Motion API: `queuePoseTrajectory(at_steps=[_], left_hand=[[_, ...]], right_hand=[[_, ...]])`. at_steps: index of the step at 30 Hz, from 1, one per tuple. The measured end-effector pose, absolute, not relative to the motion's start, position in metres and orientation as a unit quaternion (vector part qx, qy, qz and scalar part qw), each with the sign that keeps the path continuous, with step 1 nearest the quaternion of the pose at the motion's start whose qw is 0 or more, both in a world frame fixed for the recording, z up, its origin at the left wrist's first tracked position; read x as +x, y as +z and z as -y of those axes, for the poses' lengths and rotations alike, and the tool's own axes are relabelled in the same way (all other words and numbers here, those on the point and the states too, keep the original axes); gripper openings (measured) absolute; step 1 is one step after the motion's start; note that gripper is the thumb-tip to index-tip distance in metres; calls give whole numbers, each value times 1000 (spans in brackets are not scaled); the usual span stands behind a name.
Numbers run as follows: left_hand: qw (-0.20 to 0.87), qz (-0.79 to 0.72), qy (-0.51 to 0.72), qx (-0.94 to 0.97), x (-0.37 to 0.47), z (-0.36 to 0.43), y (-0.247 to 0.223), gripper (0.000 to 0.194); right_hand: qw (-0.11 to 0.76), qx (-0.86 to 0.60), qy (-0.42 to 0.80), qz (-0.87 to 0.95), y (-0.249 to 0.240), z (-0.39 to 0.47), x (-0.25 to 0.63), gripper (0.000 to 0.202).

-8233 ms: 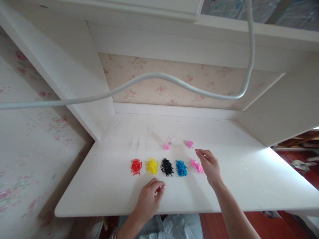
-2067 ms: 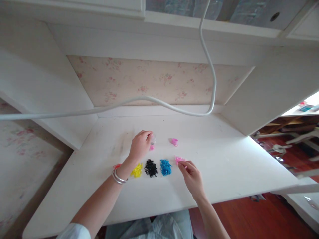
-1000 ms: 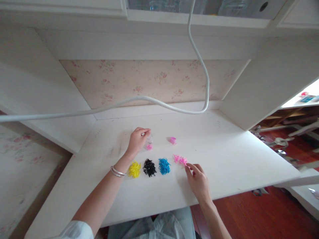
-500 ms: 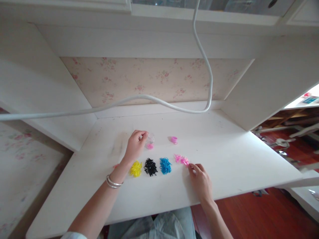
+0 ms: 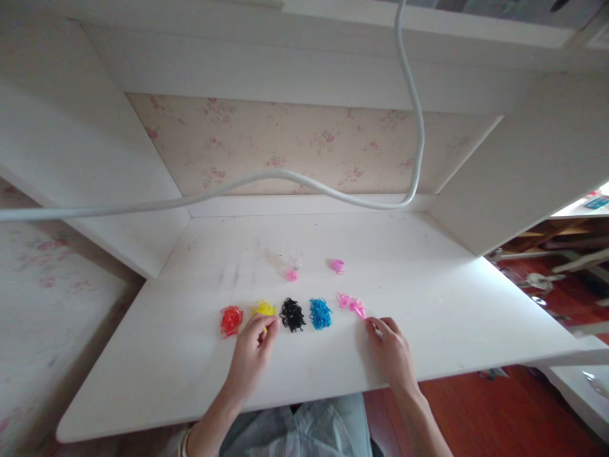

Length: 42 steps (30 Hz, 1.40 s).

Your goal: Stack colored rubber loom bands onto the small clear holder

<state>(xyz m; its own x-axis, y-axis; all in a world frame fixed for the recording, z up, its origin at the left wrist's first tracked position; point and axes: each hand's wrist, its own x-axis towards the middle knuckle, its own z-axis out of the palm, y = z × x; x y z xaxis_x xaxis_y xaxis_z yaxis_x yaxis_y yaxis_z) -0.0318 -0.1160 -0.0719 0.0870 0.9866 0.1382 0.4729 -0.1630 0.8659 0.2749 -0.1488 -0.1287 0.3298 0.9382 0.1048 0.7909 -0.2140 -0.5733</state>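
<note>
Five loose piles: row across the white flat desktop (image 5: 190, 387), left to right red, yellow, black, blue, pink
Red pile: small thin rubbery loops (image 5: 231, 321), left end of row
Yellow pile: bright yellow thin loops (image 5: 263, 307), partly behind left fingers
Black pile: tangled black thin loops (image 5: 292, 315), mid row
Blue pile: tangled blue thin loops (image 5: 320, 313), between black and pink
Pink pile: stretched-out pink thin loops (image 5: 351, 304), right end, slanting toward right hand
Left hand: bare left hand (image 5: 250, 355), thumb and index drawn together at near side of yellow pile; can't tell if anything is pinched
Right hand: bare right hand (image 5: 394, 355), fingertips closed at near end of pink pile; too small to tell whether a loop is gripped
Behind row, left: small clear plastic container (image 5: 295, 258), compact pink clump (image 5: 292, 275) just in front
Behind row, right: pink rounded bundle (image 5: 338, 266), well apart from container
Overhead: bent white cable (image 5: 285, 174), crosses view in front of floral wallpaper (image 5: 323, 139)
Left wrist: silvery bracelet (image 5: 183, 442), partly cut off by frame edge
</note>
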Motion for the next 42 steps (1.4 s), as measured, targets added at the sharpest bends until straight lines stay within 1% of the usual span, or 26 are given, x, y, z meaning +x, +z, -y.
queuePoseTrajectory(at_steps=[3,6,10,15,21,27,31,37,42], left_hand=[[342,-566,379,647,-42,135,-92,28],[338,-572,381,643,-49,145,-102,28],[337,-569,387,643,-52,148,-101,28],[342,-560,382,650,-50,146,-100,26],[353,-550,378,656,-52,145,-103,24],[354,-555,362,660,-50,147,-103,26],[358,-557,356,660,-49,149,-105,29],[363,-563,346,657,-49,150,-102,31],[355,-565,336,665,-50,151,-98,31]], right_hand=[[271,-775,131,556,-130,147,274,39],[262,-772,134,564,-130,144,272,37],[262,-769,128,568,-127,145,271,37],[288,-787,97,537,-119,150,270,38],[348,-778,77,517,-97,139,259,39],[450,-705,144,528,-60,96,210,36],[491,-642,158,567,-42,58,173,34],[500,-607,127,605,-29,15,142,32],[474,-599,101,638,-30,2,138,31]])
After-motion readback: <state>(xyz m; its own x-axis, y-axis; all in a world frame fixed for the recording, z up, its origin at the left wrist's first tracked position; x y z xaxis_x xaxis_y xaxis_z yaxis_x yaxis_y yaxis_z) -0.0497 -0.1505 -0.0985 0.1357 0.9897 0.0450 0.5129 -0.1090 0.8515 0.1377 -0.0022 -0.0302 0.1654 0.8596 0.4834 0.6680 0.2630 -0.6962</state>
